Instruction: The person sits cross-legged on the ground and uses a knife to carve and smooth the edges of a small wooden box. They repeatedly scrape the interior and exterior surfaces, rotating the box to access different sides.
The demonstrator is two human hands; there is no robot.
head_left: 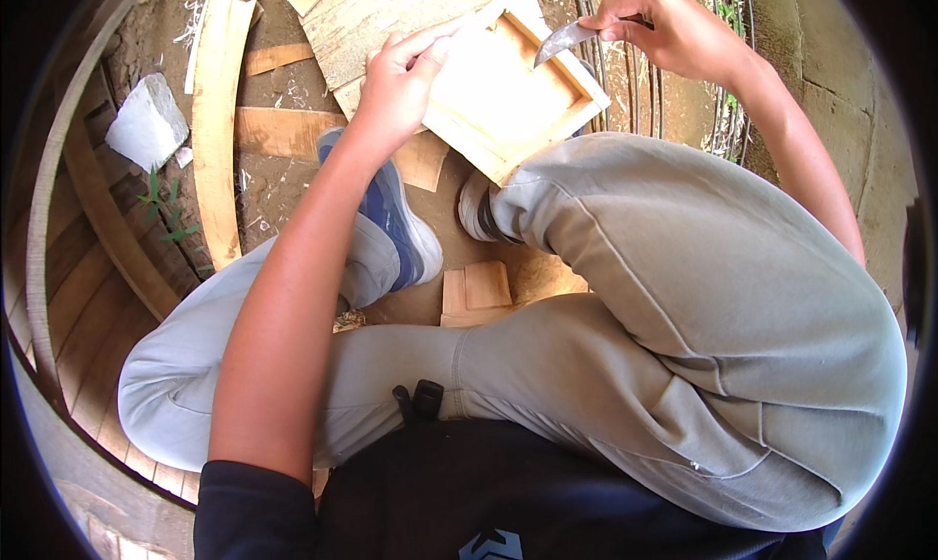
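A shallow wooden box [469, 152] with low side walls tilts near my right shoe, its inside washed out by glare. My left hand [399, 83] grips its left edge, thumb and forefinger along the rim, the other fingers partly hidden. Between the thumb and bent fingers of my right hand [657, 30] is a knife blade [565, 40], grey and slightly curved. Its tip points down and left, over the right wall of the box. Whether the tip touches the wood I cannot tell.
A wide rough board [357, 22] lies behind the box. Long wooden strips [217, 120] and a white stone [149, 122] are on the dirt at left. Thin metal rods [640, 101] run along the right, beside a concrete slab [831, 91]. Wood offcuts [476, 288] lie between my legs.
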